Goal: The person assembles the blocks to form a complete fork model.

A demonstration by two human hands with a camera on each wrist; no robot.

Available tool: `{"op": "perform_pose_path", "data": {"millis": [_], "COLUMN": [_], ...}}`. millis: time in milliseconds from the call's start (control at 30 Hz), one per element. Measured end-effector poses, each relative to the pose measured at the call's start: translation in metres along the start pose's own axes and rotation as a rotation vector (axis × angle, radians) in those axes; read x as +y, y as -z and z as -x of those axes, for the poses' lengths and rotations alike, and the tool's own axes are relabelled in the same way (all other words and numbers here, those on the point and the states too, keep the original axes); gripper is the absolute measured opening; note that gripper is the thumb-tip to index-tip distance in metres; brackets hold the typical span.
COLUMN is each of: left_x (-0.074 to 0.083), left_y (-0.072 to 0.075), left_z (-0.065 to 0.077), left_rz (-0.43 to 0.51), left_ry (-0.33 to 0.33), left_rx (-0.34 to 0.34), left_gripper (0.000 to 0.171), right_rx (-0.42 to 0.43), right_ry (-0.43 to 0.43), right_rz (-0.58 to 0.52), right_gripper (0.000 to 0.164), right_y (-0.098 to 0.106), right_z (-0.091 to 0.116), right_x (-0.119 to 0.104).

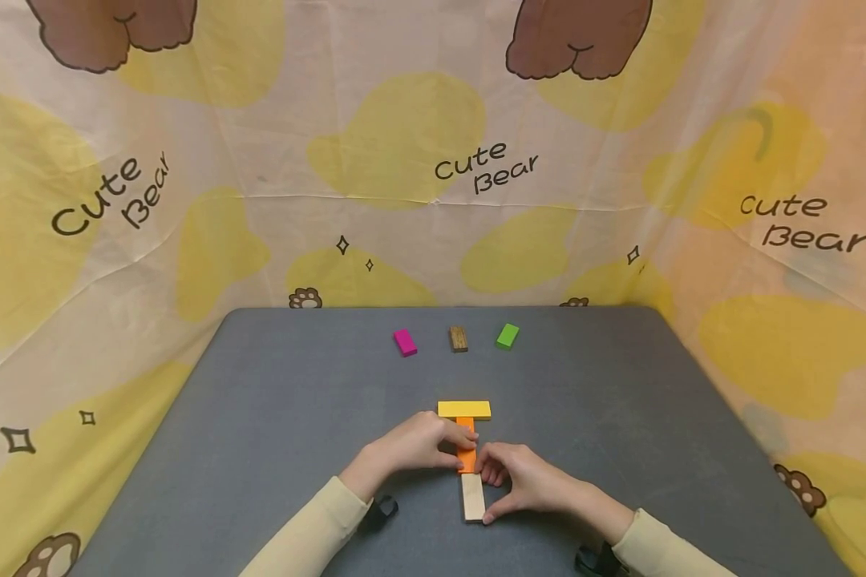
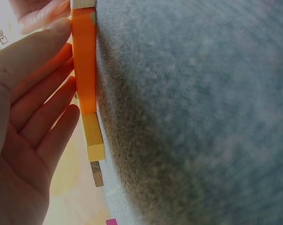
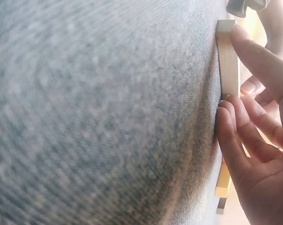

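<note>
An orange block (image 1: 465,465) lies lengthwise on the table, its far end against a yellow block (image 1: 464,409) set crosswise. A pale wooden block (image 1: 473,498) continues the line on the near side, touching or nearly touching the orange one. My left hand (image 1: 422,442) pinches the orange block from above, thumb on its left and fingers reaching over the top; the far fingertips are partly hidden in the left wrist view. My right hand (image 1: 530,479) holds the pale block, with the thumb (image 3: 240,33) at its near end and fingers bent beside its other end.
Farther back on the grey table (image 1: 296,417) lie a magenta block (image 1: 405,342), a brown wood-grain block (image 1: 458,339) and a green block (image 1: 507,336), spaced apart. A printed cloth (image 1: 397,136) hangs behind the table and along its sides.
</note>
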State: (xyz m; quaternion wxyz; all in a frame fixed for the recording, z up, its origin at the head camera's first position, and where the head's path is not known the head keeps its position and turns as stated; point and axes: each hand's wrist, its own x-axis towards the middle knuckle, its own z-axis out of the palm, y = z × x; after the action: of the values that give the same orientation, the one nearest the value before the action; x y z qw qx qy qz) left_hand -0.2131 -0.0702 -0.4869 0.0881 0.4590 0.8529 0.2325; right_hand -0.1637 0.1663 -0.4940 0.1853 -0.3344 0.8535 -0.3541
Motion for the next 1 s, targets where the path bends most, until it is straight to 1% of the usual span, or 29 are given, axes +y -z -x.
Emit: {"op": "perform_pose_path", "data": {"millis": [267,500,667,1000], "left_x": [-0.001,-0.0003,-0.0005,-0.0005], "left_y": [0.0,0.0005,0.0007,0.0004], "left_z": [0.0005,0.0009,0.0008,0.0006], "left_rz": [0.008,0.023,0.023,0.009], "left_ry": [-0.008,0.006,0.001,0.002], "left_rx": [0.004,-0.003,-0.004,-0.005], "left_gripper": [0.033,0.034,0.034,0.034], "right_rx": [0.003,-0.002,0.004,0.003], "right_ry": [0.004,0.002,0.007,-0.01], "right_rz": [0.002,0.006,0.003,-0.003], "right_gripper": [0.052,0.051,0.051,0.051], "right_y": [-0.0001,-0.0006,-0.0018,-0.0023], "right_z": [-0.0008,-0.002,-0.0032,-0.0037], "right_x": [-0.0016,-0.0025,-0.0031,-0.006]}}
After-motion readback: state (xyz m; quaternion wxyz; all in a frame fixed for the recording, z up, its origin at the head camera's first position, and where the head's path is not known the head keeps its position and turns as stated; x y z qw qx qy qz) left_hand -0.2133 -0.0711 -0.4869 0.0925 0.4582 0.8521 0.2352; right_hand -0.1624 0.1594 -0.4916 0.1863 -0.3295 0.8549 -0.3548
